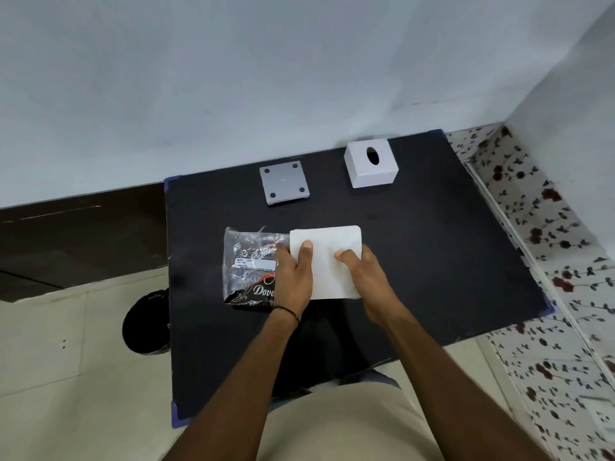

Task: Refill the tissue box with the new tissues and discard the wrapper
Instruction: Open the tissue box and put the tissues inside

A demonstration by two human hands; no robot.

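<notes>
clasping tissue stack (327, 261), left hand (293, 277) and right hand (369, 277), each grip curled round it, wrapper (249, 264) beside

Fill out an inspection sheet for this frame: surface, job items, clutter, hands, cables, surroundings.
Surface: black table, dark and flat.
Job's things: tissue stack at the wrapper's right end; tissue box back right, hole up; grey base apart, left of it.
Clutter: nothing seen.
Hands: left hand and right hand grip the stack, thumbs on top.
Cables: nothing seen.
Surroundings: black bin left of the table; wall behind.
</notes>
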